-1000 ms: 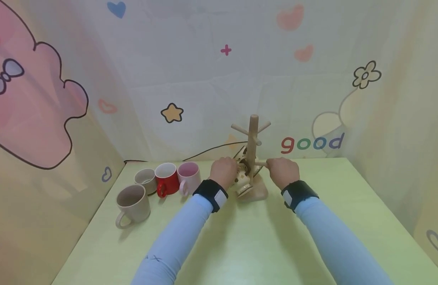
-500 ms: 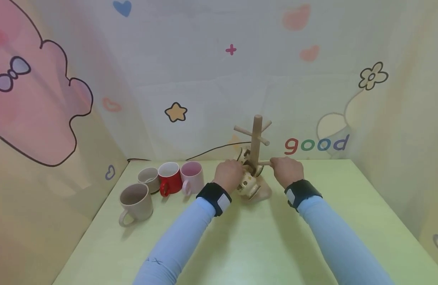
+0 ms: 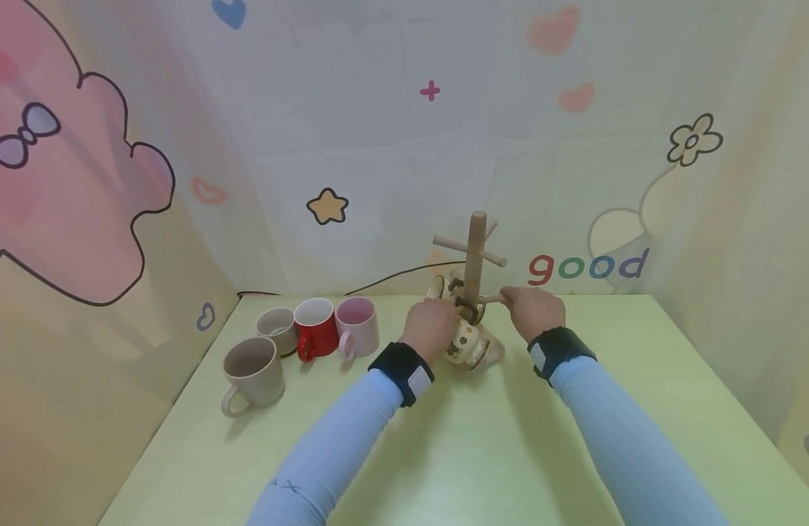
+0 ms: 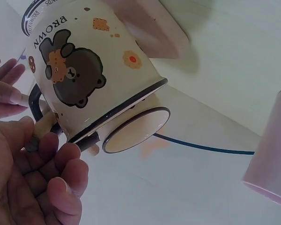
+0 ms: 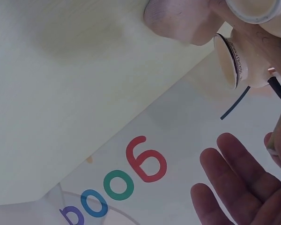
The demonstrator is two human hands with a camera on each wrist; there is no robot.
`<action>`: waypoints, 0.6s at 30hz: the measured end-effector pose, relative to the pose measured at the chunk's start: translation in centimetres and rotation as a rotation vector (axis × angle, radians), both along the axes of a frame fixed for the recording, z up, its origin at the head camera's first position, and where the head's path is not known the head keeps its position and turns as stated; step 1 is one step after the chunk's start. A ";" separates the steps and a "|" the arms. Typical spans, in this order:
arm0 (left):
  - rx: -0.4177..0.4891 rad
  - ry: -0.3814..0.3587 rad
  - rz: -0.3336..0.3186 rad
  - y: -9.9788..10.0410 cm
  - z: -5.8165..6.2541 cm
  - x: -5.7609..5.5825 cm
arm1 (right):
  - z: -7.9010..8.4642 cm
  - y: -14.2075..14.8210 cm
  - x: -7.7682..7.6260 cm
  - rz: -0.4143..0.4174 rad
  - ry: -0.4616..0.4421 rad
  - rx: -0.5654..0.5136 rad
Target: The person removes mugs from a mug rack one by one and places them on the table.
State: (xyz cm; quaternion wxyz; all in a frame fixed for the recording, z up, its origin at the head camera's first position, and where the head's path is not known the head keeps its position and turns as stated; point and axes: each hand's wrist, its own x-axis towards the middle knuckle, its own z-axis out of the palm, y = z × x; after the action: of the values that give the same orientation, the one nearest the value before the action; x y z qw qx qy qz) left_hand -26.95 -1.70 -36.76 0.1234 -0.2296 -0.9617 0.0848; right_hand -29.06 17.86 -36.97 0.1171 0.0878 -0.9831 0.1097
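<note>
A wooden mug tree point(image 3: 475, 256) stands at the back of the table, upper pegs bare. My left hand point(image 3: 433, 329) pinches a lower peg on its left side; my right hand point(image 3: 536, 310) pinches the end of a lower peg point(image 3: 491, 299) on its right. Cream enamel-look mugs with dark rims hang from lower pegs. The front mug point(image 4: 84, 65), printed with a brown bear, tilts beside my left fingers, its dark handle round the peg. Behind it another cream mug point(image 4: 140, 129) shows its rim. In the right wrist view, my other right fingers point(image 5: 236, 173) spread loosely.
Left of the tree, a pink mug point(image 3: 356, 329), a red mug point(image 3: 317, 329) and a small grey-beige cup point(image 3: 277, 329) stand in a row. A larger beige mug point(image 3: 254, 372) sits nearer. A printed curtain point(image 3: 378, 161) hangs behind the table point(image 3: 443, 453).
The mug tree has turned, its front side swinging to the right. The front mug has moved right with it, and my left hand has shifted slightly right and nearer.
</note>
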 end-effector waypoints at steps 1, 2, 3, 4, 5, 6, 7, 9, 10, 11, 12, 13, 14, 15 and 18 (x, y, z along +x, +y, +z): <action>-0.008 0.010 -0.004 0.0 0.0 0.1 | 0.0 0.0 -0.1 0.001 0.002 -0.001; -0.011 0.020 -0.010 0.1 -0.1 0.2 | -0.1 0.0 -0.1 0.002 0.002 -0.002; -0.015 0.031 -0.017 0.1 -0.1 0.3 | -0.1 0.0 -0.2 0.004 0.003 -0.004; -0.014 0.037 -0.024 0.2 -0.1 0.4 | -0.1 0.1 -0.2 0.004 0.002 -0.006; -0.016 0.045 -0.031 0.2 -0.1 0.5 | -0.2 0.1 -0.2 0.006 0.001 -0.010; -0.019 0.053 -0.037 0.3 -0.1 0.6 | -0.2 0.1 -0.3 0.005 0.002 -0.011; -0.016 0.058 -0.044 0.3 -0.2 0.6 | -0.3 0.1 -0.3 0.006 0.001 -0.014; -0.020 0.071 -0.053 0.4 -0.3 0.7 | -0.4 0.2 -0.4 0.007 0.003 -0.020; -0.020 0.075 -0.055 0.4 -0.4 0.7 | -0.4 0.2 -0.4 0.008 0.003 -0.022; -0.024 0.079 -0.055 0.5 -0.4 0.7 | -0.5 0.2 -0.5 0.009 0.003 -0.025; -0.030 0.084 -0.055 0.6 -0.4 0.7 | -0.6 0.2 -0.5 0.008 0.006 -0.026; -0.037 0.083 -0.054 0.6 -0.5 0.6 | -0.7 0.3 -0.7 0.008 0.009 -0.026; -0.045 0.086 -0.054 0.7 -0.4 0.7 | -0.7 0.3 -0.8 0.007 0.008 -0.027; -0.053 0.089 -0.052 0.7 -0.4 0.7 | -0.8 0.3 -0.8 0.008 0.008 -0.026; -0.081 0.105 -0.057 1.0 -0.4 0.7 | -0.8 0.4 -1.1 0.007 0.011 -0.025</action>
State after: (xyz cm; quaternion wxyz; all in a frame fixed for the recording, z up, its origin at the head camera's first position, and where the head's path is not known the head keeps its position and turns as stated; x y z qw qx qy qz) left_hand -26.22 -0.74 -37.11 0.1668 -0.2570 -0.9427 0.1321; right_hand -30.13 18.23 -37.80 0.1232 0.0902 -0.9808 0.1217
